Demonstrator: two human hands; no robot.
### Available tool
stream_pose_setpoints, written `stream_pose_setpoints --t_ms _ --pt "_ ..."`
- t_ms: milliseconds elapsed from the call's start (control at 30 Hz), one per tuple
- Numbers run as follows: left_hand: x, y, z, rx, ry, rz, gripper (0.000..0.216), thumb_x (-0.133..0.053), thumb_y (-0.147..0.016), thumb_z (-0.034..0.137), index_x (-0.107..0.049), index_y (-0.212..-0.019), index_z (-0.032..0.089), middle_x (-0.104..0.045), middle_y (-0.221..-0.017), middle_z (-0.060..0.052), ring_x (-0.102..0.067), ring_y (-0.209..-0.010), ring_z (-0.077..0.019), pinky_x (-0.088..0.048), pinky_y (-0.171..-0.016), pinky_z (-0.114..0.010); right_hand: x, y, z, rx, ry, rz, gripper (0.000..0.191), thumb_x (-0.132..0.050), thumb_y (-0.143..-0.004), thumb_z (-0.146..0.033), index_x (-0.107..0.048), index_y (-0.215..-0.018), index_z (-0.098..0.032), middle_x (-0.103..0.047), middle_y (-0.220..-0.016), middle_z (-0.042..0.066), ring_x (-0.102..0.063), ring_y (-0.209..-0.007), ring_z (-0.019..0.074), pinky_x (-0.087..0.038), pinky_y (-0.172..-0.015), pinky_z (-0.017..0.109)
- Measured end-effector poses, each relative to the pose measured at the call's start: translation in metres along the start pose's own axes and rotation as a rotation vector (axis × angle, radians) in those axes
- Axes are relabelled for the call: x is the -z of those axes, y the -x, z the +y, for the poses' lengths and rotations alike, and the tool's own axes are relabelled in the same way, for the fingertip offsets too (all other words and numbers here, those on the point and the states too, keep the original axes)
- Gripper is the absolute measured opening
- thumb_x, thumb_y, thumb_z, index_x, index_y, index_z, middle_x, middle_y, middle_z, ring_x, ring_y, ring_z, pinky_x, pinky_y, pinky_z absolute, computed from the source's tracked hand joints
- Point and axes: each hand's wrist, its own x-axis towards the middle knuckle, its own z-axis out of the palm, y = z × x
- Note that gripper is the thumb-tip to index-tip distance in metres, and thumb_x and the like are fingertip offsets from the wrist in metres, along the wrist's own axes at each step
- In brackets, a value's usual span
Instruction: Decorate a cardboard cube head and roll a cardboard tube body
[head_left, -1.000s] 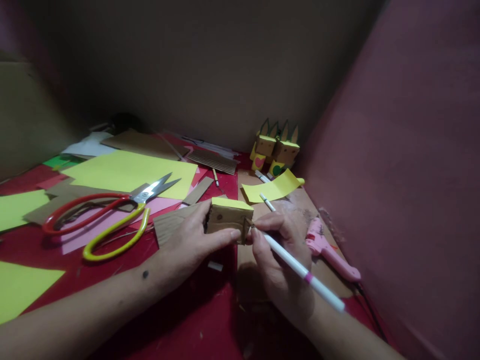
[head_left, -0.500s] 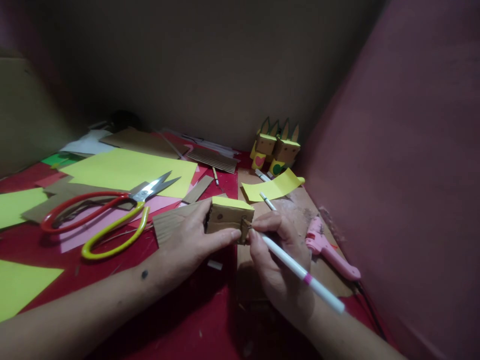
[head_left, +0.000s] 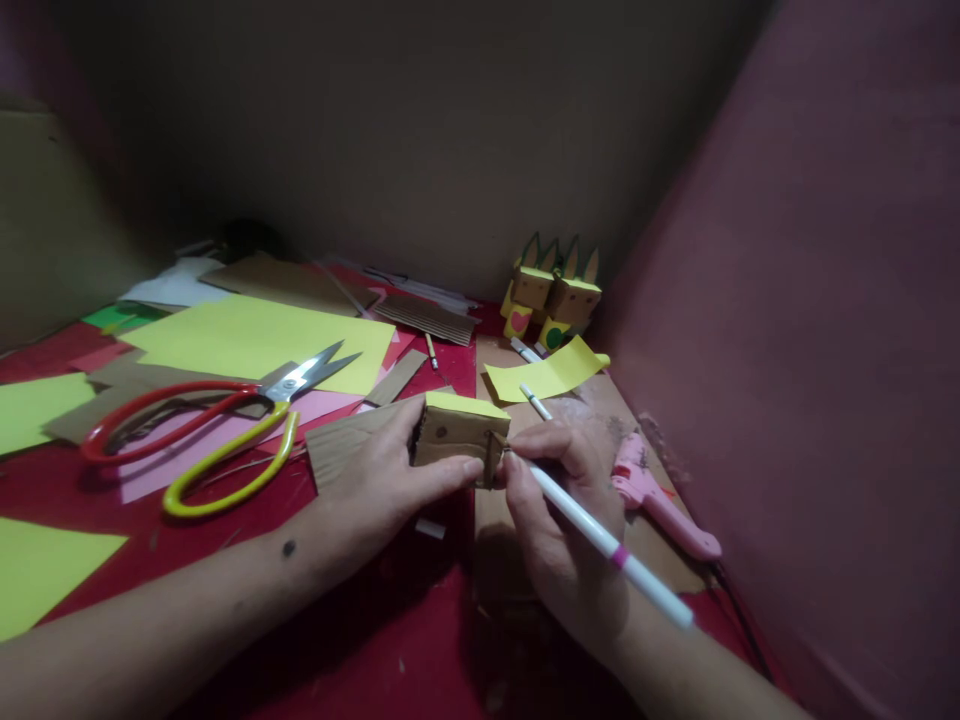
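Note:
My left hand (head_left: pixel 397 465) grips a small cardboard box (head_left: pixel 459 430) with a yellow top, thumb along its lower front. A dark round dot marks the left part of the box's face. In my right hand (head_left: pixel 566 500) is a white marker pen (head_left: pixel 585 522) with a magenta band, held like a writing tool. Its tip meets the right part of the box's face, partly hidden by my fingers. Left of the hands lie open scissors (head_left: pixel 281 400) with one red and one yellow handle.
Yellow paper (head_left: pixel 255 340) and cardboard scraps (head_left: pixel 424 318) cover the table's left side. Two cardboard figures (head_left: pixel 559 295) with pointed ears stand at the back right. A curled yellow strip (head_left: pixel 547 372) and a pink glue gun (head_left: pixel 660 500) lie on a cardboard sheet beside the right wall.
The marker and my right hand have shifted very slightly to the right. The box stays in my left hand in nearly the same place.

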Motion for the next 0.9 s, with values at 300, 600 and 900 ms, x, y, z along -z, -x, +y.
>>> stream_pose_setpoints --t_ms 300,600,900 --pt "0.0019 0.0001 -0.0031 0.013 0.025 -0.04 0.045 -0.073 -0.076 0.043 -0.064 -0.114 0.021 -0.075 -0.104 -0.007 -0.069 -0.095 -0.0313 -0.054 -0.071 -0.037 -0.0008 -0.0004 0.0039 0.028 0.003 0.014 0.008 -0.059 -0.089 -0.016 -0.057 -0.088 -0.024 -0.062 -0.078 -0.002 -0.062 -0.069 0.0131 -0.052 -0.063 0.027" --pt "0.0006 0.0009 0.0015 0.015 0.04 -0.036 0.044 -0.073 -0.077 0.041 -0.062 -0.114 0.021 -0.074 -0.102 -0.005 -0.068 -0.095 -0.0295 -0.053 -0.074 -0.037 0.0009 0.0001 0.0019 0.028 -0.02 -0.014 0.01 -0.058 -0.089 -0.014 -0.056 -0.09 -0.024 -0.059 -0.079 -0.002 -0.059 -0.065 0.0121 -0.047 -0.055 0.025" --pt "-0.0006 0.0012 -0.0002 0.036 0.063 -0.044 0.044 -0.074 -0.077 0.043 -0.06 -0.114 0.023 -0.074 -0.102 -0.005 -0.069 -0.094 -0.0303 -0.054 -0.072 -0.037 0.0 -0.001 0.0007 0.03 -0.023 -0.049 0.01 -0.057 -0.09 -0.014 -0.056 -0.091 -0.024 -0.058 -0.079 -0.002 -0.058 -0.067 0.0124 -0.048 -0.058 0.026"
